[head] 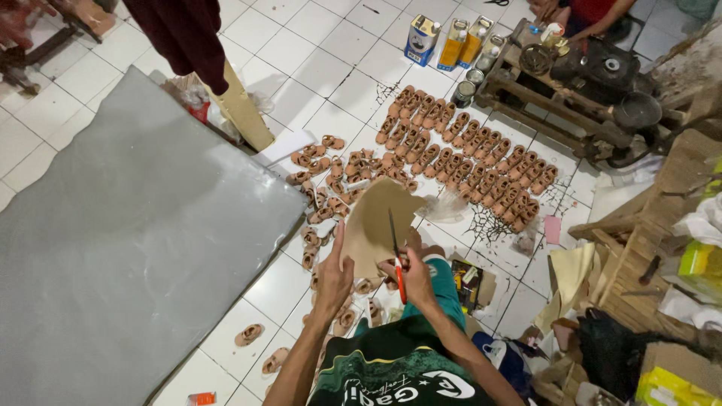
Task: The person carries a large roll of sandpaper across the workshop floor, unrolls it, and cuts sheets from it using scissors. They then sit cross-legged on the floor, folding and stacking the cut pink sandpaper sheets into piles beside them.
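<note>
On the far left, the big grey sheet (128, 225) is lying flat across the white tiled floor (331, 53), its right edge running down toward the person's knees. Moving right, the left hand (333, 278) is clamping the tan piece of material (372, 225) by its lower left edge, thumb up, fingers hidden behind, holding it upright in front of the body. Just beside it, the right hand (416, 277) is closed around the red-handled scissors (395, 256), blades pointing up into the tan piece. For a clean cut, I'd judge the left hand should be keeping the piece taut and turning it into the blades, rather than the scissors twisting. Small tan sandals (331, 184) are crowding the floor directly beneath and beyond the hands, and neat rows (466, 154) are stretching far right, so falling offcuts have little bare floor. Further right, the wooden workbench (556, 98) and stacked scraps (571, 274) are hemming in that side; open room is lying mostly leftward over the sheet.
</note>
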Tool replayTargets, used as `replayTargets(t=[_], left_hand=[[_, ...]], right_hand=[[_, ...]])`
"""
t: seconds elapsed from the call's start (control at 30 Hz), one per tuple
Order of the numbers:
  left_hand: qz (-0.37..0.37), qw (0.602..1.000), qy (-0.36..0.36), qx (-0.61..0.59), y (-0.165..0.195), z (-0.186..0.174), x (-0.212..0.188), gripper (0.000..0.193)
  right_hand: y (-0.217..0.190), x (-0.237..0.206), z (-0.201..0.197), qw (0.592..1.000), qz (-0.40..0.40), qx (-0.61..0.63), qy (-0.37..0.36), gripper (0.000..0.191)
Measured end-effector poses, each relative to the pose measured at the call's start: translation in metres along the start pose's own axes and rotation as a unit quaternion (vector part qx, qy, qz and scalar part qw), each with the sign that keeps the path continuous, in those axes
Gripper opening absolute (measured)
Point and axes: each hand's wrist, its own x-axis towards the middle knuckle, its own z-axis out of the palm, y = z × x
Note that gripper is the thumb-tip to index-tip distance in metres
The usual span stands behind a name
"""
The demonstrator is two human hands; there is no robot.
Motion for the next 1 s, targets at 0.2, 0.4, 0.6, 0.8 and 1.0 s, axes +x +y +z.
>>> replayTargets(t=[0.2,0.4,0.6,0.8,1.0], left_hand=[[0.133,0.985,0.104,0.035,-0.016,0.053,0.176,0.056],[-0.092,0.986,0.142,0.007,0.035,0.100,0.383,0.060],[-0.113,0.976,0.167,-0.088,0.064,0.111,0.521,0.058],[-0.119,0.947,0.210,-0.211,0.051,0.094,0.720,0.057],[-0.144,0.927,0.226,-0.263,0.007,0.051,0.956,0.058]], right_hand=[[-0.041,0.187,-0.040,0.996,-0.078,0.014,-0.031,0.043],[-0.122,0.381,-0.094,0.985,-0.094,-0.112,-0.095,0.042],[-0.184,0.503,-0.111,0.973,-0.140,-0.184,0.011,0.047],[-0.265,0.672,-0.071,0.980,-0.101,-0.160,0.062,0.041],[-0.338,0.900,0.009,0.982,-0.148,-0.098,0.057,0.036]])
